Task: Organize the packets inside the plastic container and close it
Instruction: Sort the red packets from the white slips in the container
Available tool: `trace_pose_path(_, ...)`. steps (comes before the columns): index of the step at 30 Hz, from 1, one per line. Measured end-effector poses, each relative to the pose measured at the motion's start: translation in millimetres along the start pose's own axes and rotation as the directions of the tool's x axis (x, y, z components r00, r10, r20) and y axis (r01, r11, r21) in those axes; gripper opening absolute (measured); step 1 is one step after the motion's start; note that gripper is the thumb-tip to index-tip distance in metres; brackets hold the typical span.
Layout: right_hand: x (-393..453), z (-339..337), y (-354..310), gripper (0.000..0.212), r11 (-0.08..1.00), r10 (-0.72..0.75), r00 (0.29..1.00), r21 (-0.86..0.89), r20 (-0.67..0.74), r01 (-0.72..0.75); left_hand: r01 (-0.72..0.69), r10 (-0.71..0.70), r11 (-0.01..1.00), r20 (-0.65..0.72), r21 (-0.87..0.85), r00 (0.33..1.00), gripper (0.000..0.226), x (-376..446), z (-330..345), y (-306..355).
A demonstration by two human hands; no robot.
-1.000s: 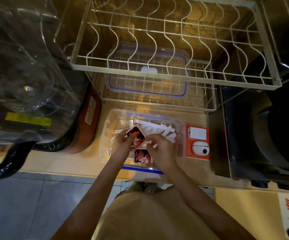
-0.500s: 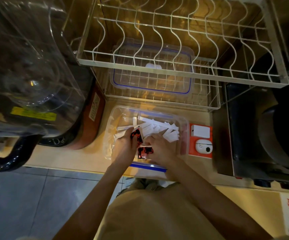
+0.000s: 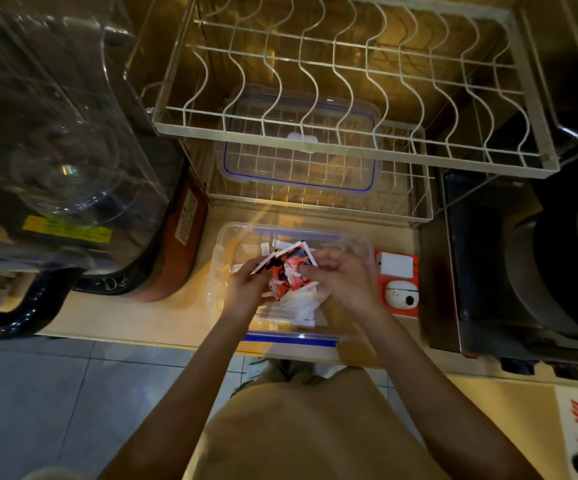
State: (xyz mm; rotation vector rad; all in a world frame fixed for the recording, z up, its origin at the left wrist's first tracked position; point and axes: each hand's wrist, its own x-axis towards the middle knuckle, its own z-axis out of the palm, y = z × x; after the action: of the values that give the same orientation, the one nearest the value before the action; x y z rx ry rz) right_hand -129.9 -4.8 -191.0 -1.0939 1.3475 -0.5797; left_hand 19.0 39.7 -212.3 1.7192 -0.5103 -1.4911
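Observation:
A clear plastic container [image 3: 227, 237] with blue clips stands open on the counter in front of me. Inside lie several white packets [image 3: 298, 308]. Both hands are over it. My left hand [image 3: 246, 292] and my right hand [image 3: 344, 278] together grip a small bunch of red, black and white packets [image 3: 289, 270], held above the white ones. The container's clear lid [image 3: 299, 157] with a blue seal rests on the lower wire rack behind the container.
A two-level wire dish rack [image 3: 350, 147] overhangs the back of the counter. A large clear appliance [image 3: 55, 150] with a black base stands at the left. An orange box [image 3: 396, 282] sits right of the container, then a dark cooker [image 3: 523, 265].
The red packets were low inside the container half a second ago; now both hands hold them lifted and fanned out above the white packets. The view has drifted slightly.

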Motion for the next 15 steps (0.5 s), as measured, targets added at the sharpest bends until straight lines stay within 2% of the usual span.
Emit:
trace_pose_path(3,0,12,5,0.013,0.997,0.043,0.996,0.060,-0.076,-0.038,0.042,-0.038,0.997,0.068,-0.061,0.997,0.023,-3,3,8)
trace_pose_path(7,-2,16,16,0.020,0.997,0.024,0.986,-0.067,-0.165,-0.036,0.034,-0.026,0.998,0.127,-0.056,0.992,0.027,-7,12,11)
trace_pose_path(9,-7,15,17,0.030,1.000,0.013,0.988,-0.023,-0.154,-0.017,0.016,-0.011,0.999,0.138,-0.038,0.990,0.025,-8,18,10)
trace_pose_path(11,-10,12,18,0.040,0.997,0.032,0.996,0.070,-0.085,-0.027,-0.064,0.058,0.997,0.144,0.033,0.988,0.019,-8,23,8)
trace_pose_path(12,-11,11,19,0.040,0.998,0.027,0.998,0.063,-0.055,-0.024,-0.116,0.101,0.990,0.156,0.087,0.983,0.021,-8,25,6)
trace_pose_path(15,-11,8,24,0.032,0.978,-0.045,0.997,-0.205,-0.067,0.030,-0.276,0.212,0.914,0.229,0.298,0.950,0.032,-7,27,1)
